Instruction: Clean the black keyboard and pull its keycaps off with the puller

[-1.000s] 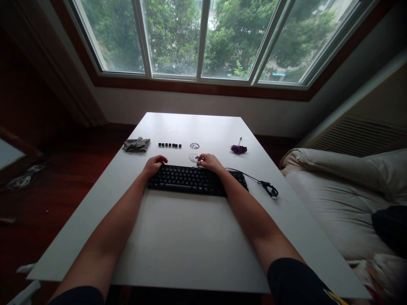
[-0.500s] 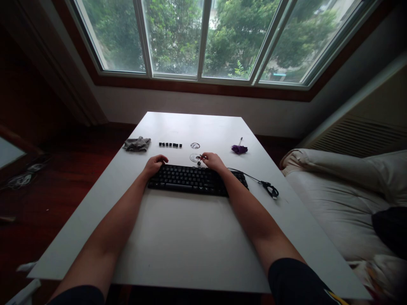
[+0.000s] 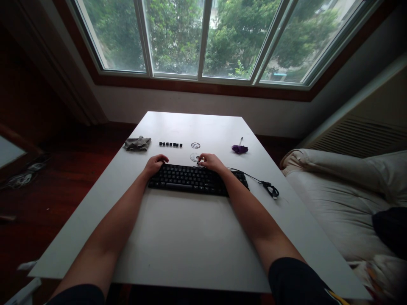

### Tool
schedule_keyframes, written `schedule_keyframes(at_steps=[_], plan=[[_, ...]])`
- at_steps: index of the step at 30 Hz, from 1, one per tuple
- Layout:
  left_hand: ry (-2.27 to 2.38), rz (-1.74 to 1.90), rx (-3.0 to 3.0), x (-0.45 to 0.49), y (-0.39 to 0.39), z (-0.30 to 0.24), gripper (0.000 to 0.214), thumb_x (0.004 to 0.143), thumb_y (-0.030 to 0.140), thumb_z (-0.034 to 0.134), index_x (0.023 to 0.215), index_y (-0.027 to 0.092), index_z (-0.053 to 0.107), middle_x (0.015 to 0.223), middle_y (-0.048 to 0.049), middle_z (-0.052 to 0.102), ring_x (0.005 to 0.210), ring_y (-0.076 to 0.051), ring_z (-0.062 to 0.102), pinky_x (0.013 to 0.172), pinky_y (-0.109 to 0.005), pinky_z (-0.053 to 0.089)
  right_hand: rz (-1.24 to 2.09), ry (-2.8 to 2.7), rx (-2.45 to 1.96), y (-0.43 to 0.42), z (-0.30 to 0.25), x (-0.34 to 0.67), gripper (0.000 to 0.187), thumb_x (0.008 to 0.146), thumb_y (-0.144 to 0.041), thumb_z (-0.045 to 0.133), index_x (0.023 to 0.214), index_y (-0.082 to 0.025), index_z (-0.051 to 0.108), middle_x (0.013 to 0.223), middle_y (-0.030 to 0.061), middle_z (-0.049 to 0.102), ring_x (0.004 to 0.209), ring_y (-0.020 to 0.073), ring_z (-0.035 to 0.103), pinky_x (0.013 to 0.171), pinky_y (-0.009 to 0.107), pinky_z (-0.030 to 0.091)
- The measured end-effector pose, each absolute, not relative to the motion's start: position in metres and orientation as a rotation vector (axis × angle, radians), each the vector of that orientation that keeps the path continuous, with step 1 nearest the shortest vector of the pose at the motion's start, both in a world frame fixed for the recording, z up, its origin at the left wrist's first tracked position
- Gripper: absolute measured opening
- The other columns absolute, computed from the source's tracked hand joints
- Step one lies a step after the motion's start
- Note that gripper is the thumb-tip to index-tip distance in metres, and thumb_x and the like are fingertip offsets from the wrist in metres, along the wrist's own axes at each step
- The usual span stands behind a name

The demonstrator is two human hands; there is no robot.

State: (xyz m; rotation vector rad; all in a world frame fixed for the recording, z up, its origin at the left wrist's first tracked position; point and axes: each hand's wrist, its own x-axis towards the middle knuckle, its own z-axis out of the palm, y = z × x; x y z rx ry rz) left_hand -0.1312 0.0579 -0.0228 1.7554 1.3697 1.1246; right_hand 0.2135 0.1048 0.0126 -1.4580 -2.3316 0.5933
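Observation:
A black keyboard (image 3: pixel 182 178) lies flat on the white table (image 3: pixel 178 228), with my right forearm crossing over its right part. At its far left corner, my left hand (image 3: pixel 155 163) curls its fingers against the edge, holding it. My right hand (image 3: pixel 210 162) is just past the keyboard's far edge. Its thumb and fingers close on a small black keycap (image 3: pixel 197 163), mostly hidden by the fingertips. Beside those fingers lies a clear round dish (image 3: pixel 193 157).
Several black keycaps (image 3: pixel 171 144) stand in a row behind the keyboard. A second round dish (image 3: pixel 195 145) holds small bits. A grey cloth (image 3: pixel 137 143) lies at left, a purple cloth (image 3: pixel 239 149) with a thin stick at right. The coiled USB cable (image 3: pixel 270 189) lies right of the keyboard.
My right hand has lowered slightly, and its fingertips have come down onto the small keycap beside the dish. My left hand has stayed at the keyboard's corner.

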Motion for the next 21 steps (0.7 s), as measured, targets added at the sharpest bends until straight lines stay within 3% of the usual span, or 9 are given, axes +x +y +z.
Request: schedule_keyframes(at_steps=[3,9,15,21], plan=[[1.376,1.122,1.756,-0.131,0.058,-0.022,0.035,0.068,0.018,0.047,0.091,0.018,0.074,0.089,-0.0033,0.074,0.081,-0.018,0.065,0.079,-0.031,0.05,0.548,-2.305,-1.503,0.106,0.012,0.214,0.023,0.085,-0.04,0.072,0.1,-0.022,0.074,0.092,0.0039,0.074,0.079,0.0172,0.062,0.067,0.024,0.039],[1.375,1.118,1.764,-0.131,0.058,-0.022,0.036,0.067,0.017,0.047,0.09,0.018,0.074,0.089,-0.0031,0.074,0.082,-0.019,0.066,0.079,-0.031,0.051,0.549,-2.316,-1.444,0.105,0.015,0.216,0.022,0.085,-0.026,0.066,0.106,-0.024,0.073,0.089,0.0017,0.073,0.075,0.0158,0.061,0.067,0.023,0.039],[1.379,1.12,1.771,-0.131,0.057,-0.021,0.035,0.068,0.017,0.047,0.09,0.018,0.074,0.089,-0.0028,0.074,0.081,-0.019,0.066,0.08,-0.031,0.051,0.576,-2.31,-1.453,0.103,0.01,0.212,0.024,0.085,-0.036,0.069,0.104,-0.024,0.075,0.089,0.0022,0.073,0.078,0.0167,0.062,0.068,0.024,0.04],[1.369,1.128,1.755,-0.132,0.058,-0.022,0.035,0.068,0.017,0.047,0.09,0.018,0.074,0.09,-0.0031,0.075,0.083,-0.019,0.066,0.08,-0.031,0.051,0.582,-2.316,-1.514,0.105,0.005,0.208,0.02,0.084,-0.033,0.07,0.101,-0.025,0.078,0.09,0.0018,0.074,0.08,0.0169,0.063,0.07,0.024,0.041]])
